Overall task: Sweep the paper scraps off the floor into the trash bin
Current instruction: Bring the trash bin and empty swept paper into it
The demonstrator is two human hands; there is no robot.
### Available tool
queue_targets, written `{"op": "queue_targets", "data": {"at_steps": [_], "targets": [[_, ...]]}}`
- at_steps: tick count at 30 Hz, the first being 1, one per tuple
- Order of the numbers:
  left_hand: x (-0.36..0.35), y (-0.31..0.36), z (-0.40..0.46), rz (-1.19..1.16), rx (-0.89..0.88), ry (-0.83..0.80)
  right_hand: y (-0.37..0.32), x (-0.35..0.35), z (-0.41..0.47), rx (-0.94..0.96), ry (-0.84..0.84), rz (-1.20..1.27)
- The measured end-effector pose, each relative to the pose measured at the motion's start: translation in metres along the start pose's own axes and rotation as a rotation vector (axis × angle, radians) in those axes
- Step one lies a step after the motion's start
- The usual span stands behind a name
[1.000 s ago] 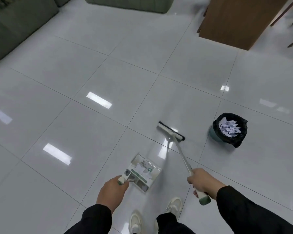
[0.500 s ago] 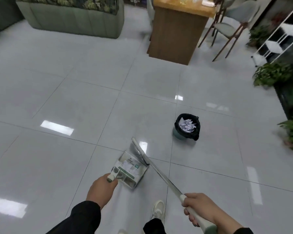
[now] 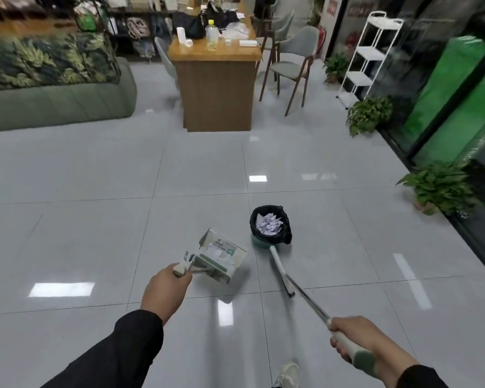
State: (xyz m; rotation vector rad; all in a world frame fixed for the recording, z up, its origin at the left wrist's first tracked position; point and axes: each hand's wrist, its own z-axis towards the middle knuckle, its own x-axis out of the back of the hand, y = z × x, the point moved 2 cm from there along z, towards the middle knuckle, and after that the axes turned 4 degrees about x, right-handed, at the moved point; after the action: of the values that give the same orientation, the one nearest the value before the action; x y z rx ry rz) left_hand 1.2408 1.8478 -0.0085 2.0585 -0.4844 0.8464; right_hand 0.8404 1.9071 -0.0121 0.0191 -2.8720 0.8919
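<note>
A small green trash bin lined with a black bag stands on the grey tiled floor, holding white paper scraps. My left hand grips the handle of a metal dustpan, held up just left of the bin, with white scraps lying in it. My right hand is closed on the handle of a long broom; its head rests on the floor just below the bin.
A wooden counter with bottles stands ahead, chairs to its right. A green sofa lies at the far left. Potted plants and a white shelf rack line the right wall. My shoe shows at the bottom.
The view has tilted up, showing the room. The dustpan has lifted and moved toward the bin. The broom head has swung round to the bin's near side.
</note>
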Motion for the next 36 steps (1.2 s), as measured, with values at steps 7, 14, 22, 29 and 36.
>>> {"op": "queue_targets", "data": {"at_steps": [7, 14, 22, 29, 36], "targets": [[-0.02, 0.109, 0.027, 0.265, -0.252, 0.055, -0.036, 0.056, 0.04, -0.006, 0.026, 0.15], [-0.067, 0.206, 0.046, 0.585, -0.565, 0.082, -0.066, 0.106, 0.064, -0.044, 0.008, 0.219], [-0.111, 0.235, 0.068, 1.061, -0.835, -0.043, -0.082, 0.1, 0.071, -0.051, 0.028, 0.364], [-0.136, 0.24, 0.066, 1.202, -0.868, -0.198, -0.093, 0.091, 0.082, -0.054, 0.005, 0.416], [-0.145, 0.247, 0.056, 1.226, -0.869, -0.236, -0.094, 0.09, 0.089, -0.064, -0.009, 0.491]]}}
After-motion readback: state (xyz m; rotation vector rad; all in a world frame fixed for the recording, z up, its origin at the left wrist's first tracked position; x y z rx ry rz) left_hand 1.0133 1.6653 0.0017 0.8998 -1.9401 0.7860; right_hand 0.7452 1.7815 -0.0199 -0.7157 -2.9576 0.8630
